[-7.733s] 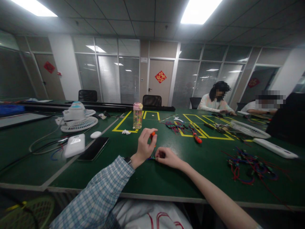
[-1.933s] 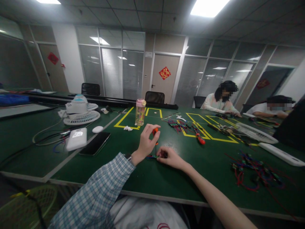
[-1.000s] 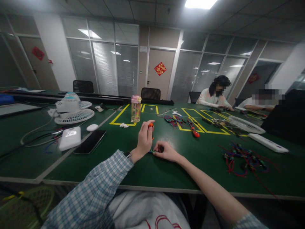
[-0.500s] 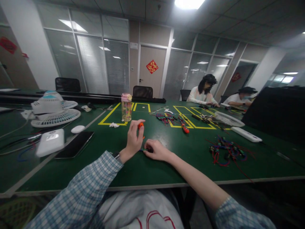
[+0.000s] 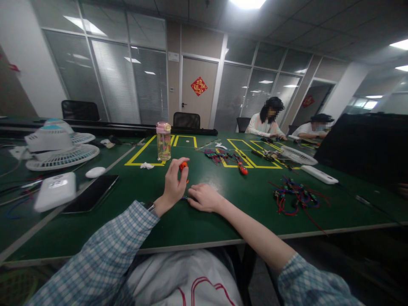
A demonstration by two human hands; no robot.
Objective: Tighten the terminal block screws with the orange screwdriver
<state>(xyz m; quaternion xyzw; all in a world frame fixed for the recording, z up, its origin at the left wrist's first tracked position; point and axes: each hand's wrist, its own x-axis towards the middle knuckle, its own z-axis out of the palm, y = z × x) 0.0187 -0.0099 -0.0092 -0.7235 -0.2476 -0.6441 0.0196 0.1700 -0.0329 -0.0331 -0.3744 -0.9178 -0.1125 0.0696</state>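
Note:
My left hand is closed around an upright screwdriver with an orange handle, whose shaft and tip are mostly hidden by the fingers. Just to its right, my right hand rests low on the green table, its fingers curled down over a small wired circuit board. Only a sliver of the board shows between the two hands. Past the hands lies a second, red-handled screwdriver. Beside that one is a bunch of small wired boards.
Another tangle of wired boards lies to the right. On the left are a phone, a white box and a white fan. A pink-lidded bottle stands ahead. Two people sit at the far right, one in white.
The view has shifted slightly, moving everything a little to the left. My right fingers now cover more of the board and the dark part that showed beneath them.

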